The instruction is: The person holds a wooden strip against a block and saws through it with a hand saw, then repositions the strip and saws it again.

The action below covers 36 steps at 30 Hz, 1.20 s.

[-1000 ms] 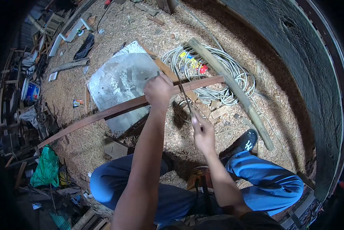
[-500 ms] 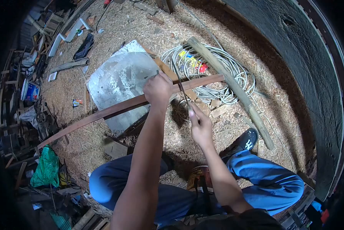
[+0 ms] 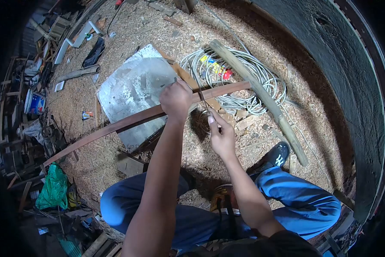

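A long reddish wooden strip [image 3: 132, 118] runs from the lower left up to the right, across a grey metal sheet [image 3: 136, 81]. My left hand [image 3: 175, 99] is closed round the strip near its middle, knuckles up. Just right of it, a thin dark tool [image 3: 199, 85], perhaps a file or blade, crosses the strip at a steep angle. My right hand [image 3: 221, 132] pinches the tool's lower end below the strip. The strip's right end meets a round wooden pole [image 3: 261, 94].
Coiled grey cable [image 3: 269, 81] lies under the pole, with a yellow and red packet [image 3: 218, 68]. Wood chips cover the floor. A green bag [image 3: 52, 188] and scrap wood are at the left. A large dark curved slab [image 3: 334, 55] stands at the right.
My right hand has moved slightly up and left with the tool, which slides across the strip. My left hand stays about where it was on the strip.
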Motion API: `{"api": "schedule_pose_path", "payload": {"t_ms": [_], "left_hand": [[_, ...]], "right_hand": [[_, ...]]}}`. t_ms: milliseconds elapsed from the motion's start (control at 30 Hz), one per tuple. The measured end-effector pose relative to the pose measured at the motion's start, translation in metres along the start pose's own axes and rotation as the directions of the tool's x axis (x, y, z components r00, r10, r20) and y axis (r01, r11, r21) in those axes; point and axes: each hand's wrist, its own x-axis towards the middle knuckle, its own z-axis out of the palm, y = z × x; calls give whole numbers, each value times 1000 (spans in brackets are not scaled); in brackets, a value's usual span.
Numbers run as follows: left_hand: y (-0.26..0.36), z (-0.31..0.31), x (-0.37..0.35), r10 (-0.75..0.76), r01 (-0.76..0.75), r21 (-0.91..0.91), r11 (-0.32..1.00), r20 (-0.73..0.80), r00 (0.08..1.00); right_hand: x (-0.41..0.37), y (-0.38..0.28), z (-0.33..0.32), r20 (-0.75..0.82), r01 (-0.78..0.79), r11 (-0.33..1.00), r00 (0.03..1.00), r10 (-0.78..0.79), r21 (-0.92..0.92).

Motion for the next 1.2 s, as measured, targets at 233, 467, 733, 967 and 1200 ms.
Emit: {"api": "schedule_pose_path", "payload": {"t_ms": [233,467,733,967,1200], "left_hand": [[1,-5,-1,-53,54,-5,999,56,997],[0,-2,1,-29,28,11,1000,59,998],[-3,-1,-10,133,-135,-28,990,-68,989],[11,5,1,292,-306,-131,943,-117,949],[-7,-5,5,266,-266,-225,937,-33,963]], "right_hand": [[-69,9,-21,-4,-63,994,998,64,85],[19,-1,0,24,35,998,999,-34,-53],[-33,-5,-4,-15,-148,988,989,149,48],[0,-30,-48,196,-470,790,883,427,394],[49,-80,-79,-4,-83,996,997,83,13]]}}
